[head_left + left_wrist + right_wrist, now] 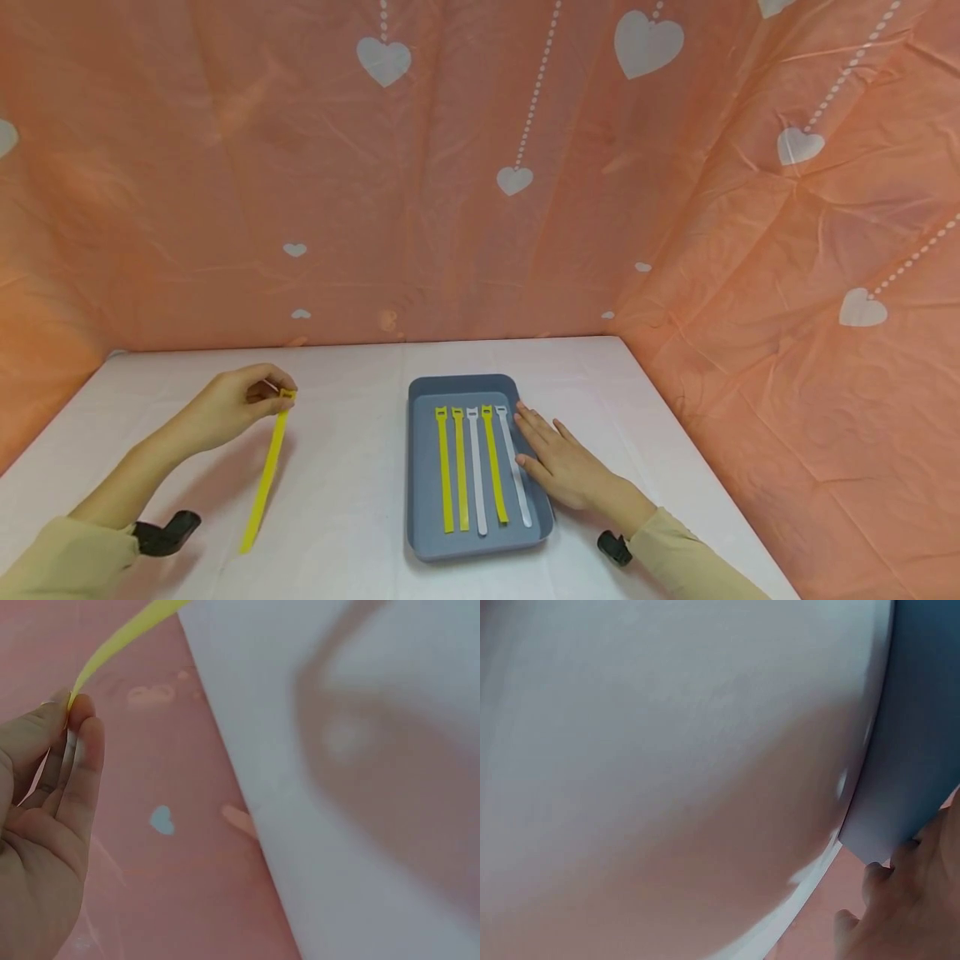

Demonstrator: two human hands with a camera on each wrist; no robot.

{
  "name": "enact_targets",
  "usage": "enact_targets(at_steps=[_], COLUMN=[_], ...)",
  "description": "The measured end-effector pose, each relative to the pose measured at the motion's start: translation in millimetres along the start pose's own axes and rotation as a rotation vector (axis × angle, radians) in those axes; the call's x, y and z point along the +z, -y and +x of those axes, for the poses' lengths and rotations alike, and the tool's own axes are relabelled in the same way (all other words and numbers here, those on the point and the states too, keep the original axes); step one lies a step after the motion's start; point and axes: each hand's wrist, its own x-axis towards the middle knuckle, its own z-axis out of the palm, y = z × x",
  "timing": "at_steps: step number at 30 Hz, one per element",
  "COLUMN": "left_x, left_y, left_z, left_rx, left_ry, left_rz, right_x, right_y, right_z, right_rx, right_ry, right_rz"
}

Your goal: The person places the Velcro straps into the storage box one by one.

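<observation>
My left hand [279,398] pinches the head end of a long yellow strap [266,475], which hangs down to the white table [345,492]. In the left wrist view my fingertips [81,724] clamp the yellow strap [120,641]. A grey-blue tray [424,492] sits at centre with several straps side by side, three yellow [446,471] and two white [476,471]. My right hand [558,458] lies flat with straight fingers on the tray's right rim, next to the rightmost white strap [516,467]. The right wrist view shows the tray's wall [915,750] and fingers [900,900].
Orange sheeting with white hearts [517,179] closes off the back and both sides of the table. A black wrist strap [167,533] sits on my left forearm, another [613,547] on my right.
</observation>
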Motion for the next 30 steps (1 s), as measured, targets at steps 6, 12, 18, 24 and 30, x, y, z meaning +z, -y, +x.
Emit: enact_targets(at_steps=[6,12,18,24,30], left_x=[-1.7,-1.0,1.2,4.1,11.2], left_y=[-13.4,-24.5,-37.5,-54.6,-75.5], left_z=[2.0,5.7,11.7,17.9,24.8], left_rx=[0.014,0.052,0.099,0.14,0.182], left_ry=[0.005,-0.025,-0.06,-0.086,-0.124], left_rz=[-0.037,-0.06,-0.103,-0.132,-0.226], right_x=[0.0,0.5,-0.5,0.6,1.9], right_y=[-0.1,-0.6,-0.1,-0.9,-1.8], right_z=[0.1,0.7,0.2,0.6,0.8], right_rx=[0.004,0.005,0.006,0.01,0.01], right_ry=[0.003,0.0,0.002,0.006,0.006], right_rz=[0.007,0.004,0.004,0.005,0.004])
